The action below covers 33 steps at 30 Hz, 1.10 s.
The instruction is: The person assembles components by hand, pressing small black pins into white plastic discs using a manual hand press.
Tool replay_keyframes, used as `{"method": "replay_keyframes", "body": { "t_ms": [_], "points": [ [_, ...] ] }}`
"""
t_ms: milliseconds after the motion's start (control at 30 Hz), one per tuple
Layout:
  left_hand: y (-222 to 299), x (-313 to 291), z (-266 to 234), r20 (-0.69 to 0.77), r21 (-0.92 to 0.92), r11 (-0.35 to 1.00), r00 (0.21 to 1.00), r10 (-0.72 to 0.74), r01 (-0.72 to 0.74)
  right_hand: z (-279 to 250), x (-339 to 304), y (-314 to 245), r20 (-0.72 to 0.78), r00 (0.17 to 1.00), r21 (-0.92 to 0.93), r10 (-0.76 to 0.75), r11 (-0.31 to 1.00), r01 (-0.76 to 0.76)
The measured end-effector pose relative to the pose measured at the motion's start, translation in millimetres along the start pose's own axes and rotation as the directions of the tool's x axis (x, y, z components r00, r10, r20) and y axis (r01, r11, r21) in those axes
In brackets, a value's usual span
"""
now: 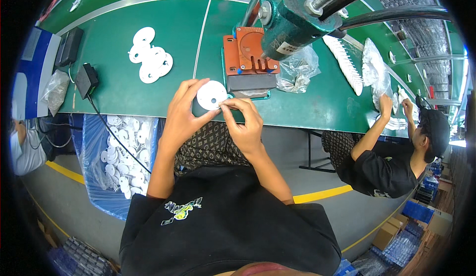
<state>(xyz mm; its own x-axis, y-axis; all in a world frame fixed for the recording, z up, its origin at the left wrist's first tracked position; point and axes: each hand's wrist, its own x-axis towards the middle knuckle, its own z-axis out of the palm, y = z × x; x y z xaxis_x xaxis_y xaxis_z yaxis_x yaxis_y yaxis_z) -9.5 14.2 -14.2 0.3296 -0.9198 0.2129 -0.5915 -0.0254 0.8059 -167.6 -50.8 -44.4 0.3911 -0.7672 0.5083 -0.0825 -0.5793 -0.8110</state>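
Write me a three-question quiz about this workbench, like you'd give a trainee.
1. True or false: the left hand is empty.
2. What colour is the plate beneath the green press head? a) blue b) orange c) yellow
3. Fill in: the blue plastic liner below the green workbench holds many white ____.

Key: 1. False, it holds a white disc. 2. b. 3. discs.
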Motion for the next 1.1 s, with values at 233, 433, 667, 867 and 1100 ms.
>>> {"method": "replay_keyframes", "body": {
  "t_ms": [233,433,667,867,1100],
  "points": [
    [-0.8,1.6,-0.4,0.021,0.007,1.000,1.000,0.005,-0.005,-3.4,14.7,-9.3,0.179,0.921,-0.268,-0.347,0.883,0.385],
    [5.6,1.4,-7.8,0.063,-0.034,0.996,0.995,-0.080,0.083,-23.5,5.2,-10.2,0.286,0.923,-0.265,-0.259,0.904,0.336],
    [52.4,24.7,-9.2,0.032,0.065,0.926,0.928,0.371,-0.373,-65.0,-27.1,26.2,-0.198,0.980,-0.278,-0.031,0.960,-0.026],
    [53.5,72.8,26.8,-0.052,0.246,0.904,0.926,0.373,-0.351,-63.2,-18.6,28.4,-0.201,0.973,-0.405,-0.114,0.914,0.024],
    [53.6,78.9,38.5,-0.100,0.196,0.896,0.901,0.423,-0.399,-62.2,-16.4,21.1,-0.219,0.975,-0.338,-0.035,0.940,-0.042]
  ]
}}
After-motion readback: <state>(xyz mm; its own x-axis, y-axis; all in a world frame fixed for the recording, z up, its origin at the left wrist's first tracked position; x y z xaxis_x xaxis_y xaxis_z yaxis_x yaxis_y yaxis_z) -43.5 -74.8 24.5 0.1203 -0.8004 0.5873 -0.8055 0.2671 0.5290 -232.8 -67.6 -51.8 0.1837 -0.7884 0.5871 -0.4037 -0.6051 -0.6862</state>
